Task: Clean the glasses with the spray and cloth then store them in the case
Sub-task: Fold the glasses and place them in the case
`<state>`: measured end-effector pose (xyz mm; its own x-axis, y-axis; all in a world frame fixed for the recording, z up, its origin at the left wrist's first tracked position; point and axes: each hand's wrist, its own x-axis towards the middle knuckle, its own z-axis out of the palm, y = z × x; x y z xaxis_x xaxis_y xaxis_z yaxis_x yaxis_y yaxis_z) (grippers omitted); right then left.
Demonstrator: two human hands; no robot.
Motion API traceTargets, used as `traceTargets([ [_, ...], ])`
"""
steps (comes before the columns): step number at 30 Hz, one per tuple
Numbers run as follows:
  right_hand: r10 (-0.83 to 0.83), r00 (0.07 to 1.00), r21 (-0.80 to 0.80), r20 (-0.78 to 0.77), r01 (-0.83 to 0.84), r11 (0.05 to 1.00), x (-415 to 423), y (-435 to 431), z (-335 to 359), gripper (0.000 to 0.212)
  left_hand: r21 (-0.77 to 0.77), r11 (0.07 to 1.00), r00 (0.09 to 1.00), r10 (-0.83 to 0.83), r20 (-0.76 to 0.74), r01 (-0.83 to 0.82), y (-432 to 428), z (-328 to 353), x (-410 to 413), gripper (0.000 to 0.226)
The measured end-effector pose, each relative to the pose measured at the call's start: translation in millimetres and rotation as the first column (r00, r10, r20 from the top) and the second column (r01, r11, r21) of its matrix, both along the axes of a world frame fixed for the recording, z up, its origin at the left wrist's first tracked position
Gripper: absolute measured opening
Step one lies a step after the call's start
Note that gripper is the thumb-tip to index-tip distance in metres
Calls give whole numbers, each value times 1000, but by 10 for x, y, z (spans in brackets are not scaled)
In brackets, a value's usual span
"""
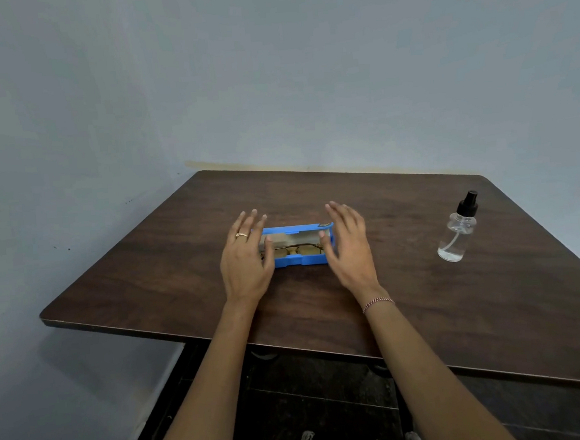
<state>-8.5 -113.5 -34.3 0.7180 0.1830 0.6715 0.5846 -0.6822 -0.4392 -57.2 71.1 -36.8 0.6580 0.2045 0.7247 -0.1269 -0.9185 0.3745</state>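
The blue case (pixel 301 261) lies open at the middle of the dark wooden table (pixel 425 313), long side facing the person. The glasses (pixel 294 250) lie inside it, folded, thin frame and nose pads visible. A pale surface sits behind them in the case; lining or cloth cannot be told.

The left hand (pixel 247 260) is at the left end of the case, palm down, fingers straight and spread, pointing far. It grasps nothing. Its thumb (pixel 268 247) lies over the case's left end; actual contact cannot be confirmed. A ring (pixel 241 235) is on one finger.

The right hand (pixel 350 246) is at the right end, likewise released, fingers extended and slightly fanned. Its thumb (pixel 325 243) reaches over the right end of the case interior. A cord bracelet (pixel 378 303) is on that wrist.

The spray bottle (pixel 457 232), clear with a black pump top, stands upright well apart on the right.
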Motion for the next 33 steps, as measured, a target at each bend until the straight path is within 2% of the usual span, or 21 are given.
traceTargets([
  [3,81,996,-217,-38,-88,972,11,30,-44,57,95,994,992,-39,-124,51,1,-25,44,45],
  [6,82,994,-281,-74,-100,954,26,25,-76,53,134,989,983,-33,-178,57,-9,-65,56,44],
  [14,59,990,-61,-132,-68,996,-42,-3,-73,32,105,994,989,0,-151,16,-20,-54,-9,29],
  [17,60,986,-14,-154,-63,998,-55,-21,-61,26,56,998,995,-29,-93,35,-2,-36,-24,22],
  [21,70,990,41,-126,-66,997,-36,-40,-48,15,51,997,992,-43,-121,49,25,-27,8,25],
  [24,68,987,82,-142,-57,995,-19,-52,-43,24,-25,996,980,-88,-177,85,75,-64,60,25],
  [27,70,980,102,-188,-52,993,-1,-52,-56,33,-194,972,957,-174,-231,129,124,-108,96,24],
  [30,75,962,122,-262,-44,991,38,-61,-81,42,-368,904,932,-305,-194,219,135,-126,91,24],
  [33,84,944,167,-321,-31,986,75,-71,-97,46,-430,869,928,-338,-155,244,134,-130,79,25],
])
